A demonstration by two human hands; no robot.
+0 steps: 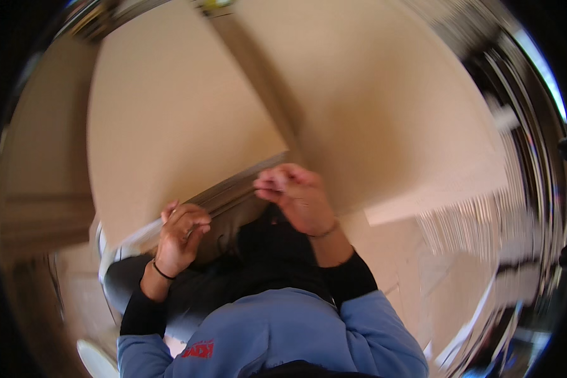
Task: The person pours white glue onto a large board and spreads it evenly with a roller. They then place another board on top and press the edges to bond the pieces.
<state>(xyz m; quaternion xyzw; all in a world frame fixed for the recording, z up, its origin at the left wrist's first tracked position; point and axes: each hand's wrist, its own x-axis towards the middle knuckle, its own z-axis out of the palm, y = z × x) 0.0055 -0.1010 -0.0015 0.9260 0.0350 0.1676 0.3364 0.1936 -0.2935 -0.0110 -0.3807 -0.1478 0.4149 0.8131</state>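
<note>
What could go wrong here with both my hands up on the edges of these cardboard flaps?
The left hand curls over the edge of the left cardboard flap, so a slide along it might cut skin. The right hand pinches only a corner of the right cardboard flap, which might slip free. The picture is blurred, so grip detail is uncertain.

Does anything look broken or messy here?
Nothing looks broken or spilled. The picture is blurry. Both hands grip the near edge of a big tan board: the left hand at its lower corner, the right hand further along. A second tan board lies beside it.
</note>
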